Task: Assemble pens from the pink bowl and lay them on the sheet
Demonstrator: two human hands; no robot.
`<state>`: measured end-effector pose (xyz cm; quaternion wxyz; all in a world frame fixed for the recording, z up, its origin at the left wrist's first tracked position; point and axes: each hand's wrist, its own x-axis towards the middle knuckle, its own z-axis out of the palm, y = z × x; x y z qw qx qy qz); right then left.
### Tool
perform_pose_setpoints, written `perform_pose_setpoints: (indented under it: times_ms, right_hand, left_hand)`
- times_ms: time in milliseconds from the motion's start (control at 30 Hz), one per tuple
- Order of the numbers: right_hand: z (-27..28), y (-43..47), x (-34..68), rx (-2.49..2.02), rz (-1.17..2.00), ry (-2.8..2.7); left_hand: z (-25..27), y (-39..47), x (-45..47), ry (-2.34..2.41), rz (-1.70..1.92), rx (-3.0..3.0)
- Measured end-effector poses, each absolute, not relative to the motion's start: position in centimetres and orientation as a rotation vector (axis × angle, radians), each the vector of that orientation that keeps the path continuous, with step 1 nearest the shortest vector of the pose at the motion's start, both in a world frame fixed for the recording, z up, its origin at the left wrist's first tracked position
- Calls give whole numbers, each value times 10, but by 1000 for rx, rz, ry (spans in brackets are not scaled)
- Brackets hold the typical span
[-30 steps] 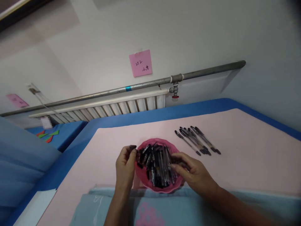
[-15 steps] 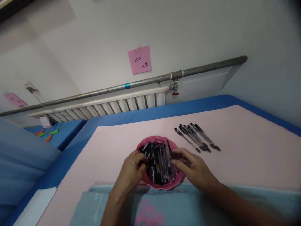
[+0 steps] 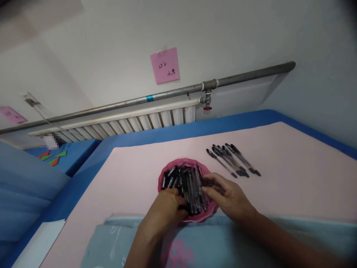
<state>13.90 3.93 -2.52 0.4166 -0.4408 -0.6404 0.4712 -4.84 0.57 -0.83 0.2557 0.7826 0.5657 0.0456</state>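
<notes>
A round pink basket [image 3: 160, 182] with a wavy rim holds many black pen caps [image 3: 172, 171] on its left side and clear pen barrels [image 3: 195, 190] in its middle and right. My left hand [image 3: 164, 208] dips into the near left of the basket, its fingers curled closed down among the dark pen parts; what they grip is hidden. At the right rim, my right hand [image 3: 227, 195] has thumb and forefinger curled against the barrels, and I cannot make out what is between them. Several assembled black pens [image 3: 230, 160] lie side by side to the right behind the basket.
The basket stands on a pink sheet [image 3: 125, 178] over a blue table surface [image 3: 156, 134]. A blue-grey patterned cloth [image 3: 125, 242] lies along the near edge. White paper [image 3: 40, 242] is at lower left. Behind are a radiator [image 3: 145, 121] and a pipe [image 3: 178, 91] on the wall.
My left hand has moved down and nearer to me within the basket, uncovering more caps at the left. My right hand stays almost in place. The view has shifted slightly.
</notes>
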Motion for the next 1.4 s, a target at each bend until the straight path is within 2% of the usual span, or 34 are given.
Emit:
perform_pose_setpoints:
  times_ms: [300,433,533,633,733,1400]
  right_hand:
    - [-23,38,138,-1163,1145,-1649]
    - [-21,37,137,-1140,1195,-1594]
    - [-20,37,138,-1069,1327,-1455]
    - [-18,37,139,-963,1499,-1255]
    - [-16,36,141,-836,1583,-1062]
    - [-19,31,145,-791,1531,-1141]
  left_hand:
    - [-10,8,-46,1555,134,2102]
    - [-6,5,-54,1449,413,1930]
    - [0,3,-55,1391,680,1587]
    - [2,2,-49,1238,789,1191]
    - [1,2,-40,1141,865,1034]
    - [-7,2,-22,1033,1044,812]
